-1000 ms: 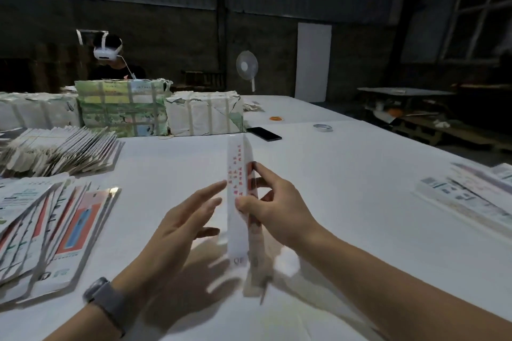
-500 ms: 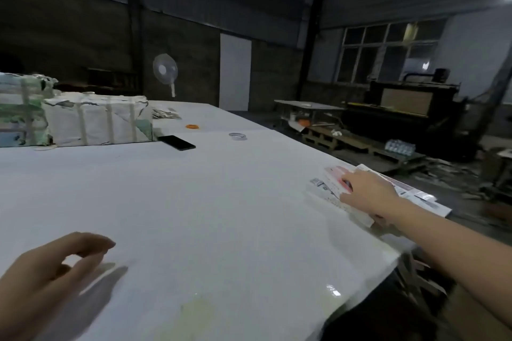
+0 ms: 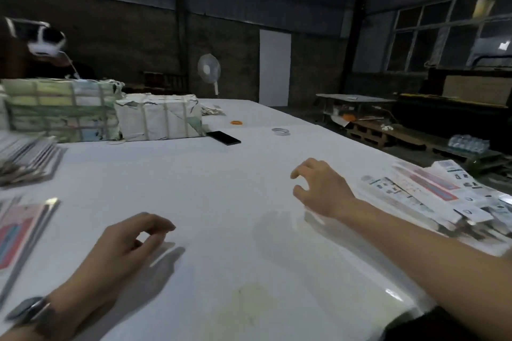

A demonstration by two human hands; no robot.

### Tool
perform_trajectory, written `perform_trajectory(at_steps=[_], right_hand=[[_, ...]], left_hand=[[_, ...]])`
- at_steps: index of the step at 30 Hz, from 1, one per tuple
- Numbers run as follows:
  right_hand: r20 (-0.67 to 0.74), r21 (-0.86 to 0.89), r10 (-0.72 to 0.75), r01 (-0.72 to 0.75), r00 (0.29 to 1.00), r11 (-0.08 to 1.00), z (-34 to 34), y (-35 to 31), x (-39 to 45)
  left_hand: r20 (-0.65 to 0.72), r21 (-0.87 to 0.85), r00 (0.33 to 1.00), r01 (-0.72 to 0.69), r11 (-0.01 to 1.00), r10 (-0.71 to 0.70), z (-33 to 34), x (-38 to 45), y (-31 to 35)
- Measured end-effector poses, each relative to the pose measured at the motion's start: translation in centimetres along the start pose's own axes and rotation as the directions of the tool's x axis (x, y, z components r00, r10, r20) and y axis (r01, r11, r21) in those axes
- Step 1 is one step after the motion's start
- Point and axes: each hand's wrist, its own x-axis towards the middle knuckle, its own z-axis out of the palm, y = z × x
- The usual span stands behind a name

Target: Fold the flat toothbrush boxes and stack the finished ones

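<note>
A stack of folded toothbrush boxes [image 3: 432, 196] lies at the right edge of the white table [image 3: 221, 180]. Flat, unfolded boxes [image 3: 19, 227] are fanned out at the left edge, with a second fan of flat boxes [image 3: 25, 155] further back. My right hand [image 3: 321, 188] hovers over the table just left of the folded stack, fingers spread and empty. My left hand [image 3: 122, 252], with a watch on its wrist, rests low near the front, fingers loosely curled and holding nothing.
Two strapped paper bundles [image 3: 110, 113] stand at the back left, with a black phone [image 3: 224, 138], a tape roll [image 3: 280, 131] and an orange ring [image 3: 237, 122] beyond. Another person [image 3: 50, 47] sits behind the bundles. The table edge drops off at the right.
My right hand set the folded box on the right stack, then let go and drew back left, empty. The view swung right and back toward the centre.
</note>
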Motion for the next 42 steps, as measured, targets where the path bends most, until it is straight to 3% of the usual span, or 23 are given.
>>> perform_trajectory(at_steps=[7,11,14,17,19,21,27,32,37,42], right_hand=[[0.018,0.382,-0.397,0.361,0.917,0.851,5.1,-18.8,-0.1],[-0.014,0.514,-0.392,0.343,0.920,0.786,8.2,-23.8,-0.2],[0.018,0.565,-0.412,0.330,0.911,0.756,9.9,-23.8,-0.4],[0.026,0.668,-0.396,0.278,0.918,0.690,10.2,-23.0,-0.4],[0.027,0.693,-0.385,0.260,0.922,0.672,10.3,-22.8,-0.3],[0.029,0.695,-0.391,0.263,0.920,0.670,10.4,-22.8,-0.2],[0.037,0.702,-0.416,0.273,0.908,0.658,10.2,-22.9,-0.5],[0.043,0.703,-0.417,0.269,0.908,0.658,9.9,-22.9,-0.6],[0.049,0.706,-0.422,0.268,0.905,0.656,9.8,-23.0,-0.5],[0.049,0.714,-0.420,0.262,0.906,0.649,9.9,-23.0,-0.5]], left_hand=[[-0.026,0.101,0.993,0.113,0.988,-0.111,-2.3,0.0,1.7],[-0.091,0.290,0.975,0.220,0.931,-0.202,-3.8,0.2,0.8],[-0.099,0.490,0.961,0.273,0.828,-0.259,-5.2,0.4,-0.4],[-0.122,0.678,0.912,0.364,0.638,-0.392,-7.0,0.3,-2.3],[-0.144,0.753,0.867,0.409,0.516,-0.478,-8.0,0.0,-3.4],[-0.154,0.784,0.848,0.417,0.459,-0.507,-8.4,-0.1,-3.9],[-0.056,0.791,0.871,0.337,0.511,-0.488,-8.0,0.2,-3.4],[-0.080,0.791,0.895,0.325,0.519,-0.440,-8.4,0.5,-2.8],[-0.106,0.704,0.906,0.360,0.613,-0.410,-8.9,0.4,-2.7],[-0.139,0.724,0.905,0.370,0.582,-0.402,-9.0,0.5,-3.1]])
